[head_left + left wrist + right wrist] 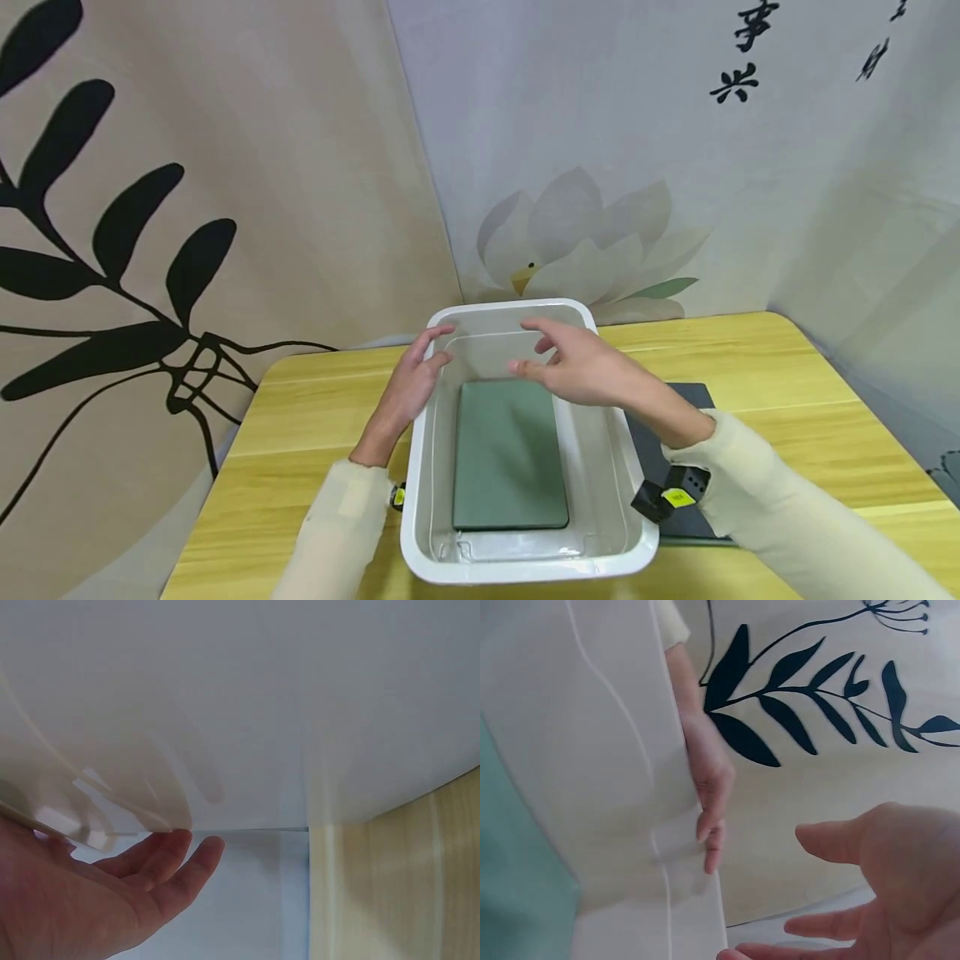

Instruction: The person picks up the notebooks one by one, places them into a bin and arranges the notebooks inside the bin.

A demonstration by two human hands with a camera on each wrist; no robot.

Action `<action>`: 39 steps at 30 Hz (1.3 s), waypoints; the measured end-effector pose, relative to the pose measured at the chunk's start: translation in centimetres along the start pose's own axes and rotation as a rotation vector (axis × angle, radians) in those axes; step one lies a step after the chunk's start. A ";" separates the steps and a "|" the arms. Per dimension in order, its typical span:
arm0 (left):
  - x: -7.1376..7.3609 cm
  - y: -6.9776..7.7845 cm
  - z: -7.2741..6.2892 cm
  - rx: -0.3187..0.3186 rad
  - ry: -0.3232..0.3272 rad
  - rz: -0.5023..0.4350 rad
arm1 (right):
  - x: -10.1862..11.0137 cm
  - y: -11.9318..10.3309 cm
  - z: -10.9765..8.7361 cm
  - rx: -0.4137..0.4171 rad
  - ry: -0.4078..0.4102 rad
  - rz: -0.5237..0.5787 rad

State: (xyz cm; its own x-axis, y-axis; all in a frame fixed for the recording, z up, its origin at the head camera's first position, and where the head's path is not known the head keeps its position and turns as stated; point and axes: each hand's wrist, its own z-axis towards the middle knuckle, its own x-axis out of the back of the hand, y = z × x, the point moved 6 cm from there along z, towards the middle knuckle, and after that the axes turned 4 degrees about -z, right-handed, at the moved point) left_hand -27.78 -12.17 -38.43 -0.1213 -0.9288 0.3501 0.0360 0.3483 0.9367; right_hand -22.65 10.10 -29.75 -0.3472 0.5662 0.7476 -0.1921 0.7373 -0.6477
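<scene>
A white plastic bin (525, 571) stands on the wooden table, with a green hardcover notebook (510, 458) lying flat on its floor. My left hand (408, 379) is at the bin's left rim, toward the far end. In the left wrist view, the fingers (176, 881) of that hand are loosely bent beside the bin's outer wall; whether they touch it I cannot tell. Over the bin's far right part hovers my right hand (581, 362), its thumb and fingers spread with nothing between them. The right wrist view also shows this hand (900, 892) apart from the bin's wall.
A dark, flat notebook-like item (686, 521) lies on the table right of the bin, partly hidden by the right forearm. The yellow wooden table (787, 400) meets a printed cloth backdrop (322, 167) at its far edge.
</scene>
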 end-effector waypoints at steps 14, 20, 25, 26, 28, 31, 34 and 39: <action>0.0 0.1 0.0 0.011 0.003 -0.013 | 3.2 3.1 -4.3 0.057 0.189 0.124; 0.0 0.2 0.0 0.010 0.005 -0.007 | 3.7 5.6 -5.6 0.026 0.242 0.161; 0.0 0.1 0.0 0.015 0.000 -0.010 | 3.7 7.3 -6.4 -0.010 0.239 0.154; 0.0 0.1 0.0 0.016 -0.002 -0.010 | 3.7 7.6 -6.5 -0.014 0.240 0.152; 0.0 0.0 0.0 0.012 -0.006 -0.009 | 3.7 8.1 -6.7 -0.022 0.239 0.145; 0.1 0.1 0.1 0.007 -0.003 -0.010 | 3.6 8.9 -6.9 -0.027 0.241 0.144; 0.1 0.1 0.1 0.004 -0.004 -0.016 | 3.6 9.7 -7.2 -0.028 0.253 0.139; 0.0 0.0 0.1 0.012 -0.012 -0.026 | 3.5 11.2 -7.6 -0.002 0.288 0.090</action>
State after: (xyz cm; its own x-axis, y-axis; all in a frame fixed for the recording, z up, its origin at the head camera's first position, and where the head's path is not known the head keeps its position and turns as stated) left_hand -27.86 -12.19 -38.41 -0.1337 -0.9362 0.3251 0.0207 0.3254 0.9454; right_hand -19.03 23.17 -33.22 -0.0879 0.7104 0.6983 -0.1705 0.6799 -0.7132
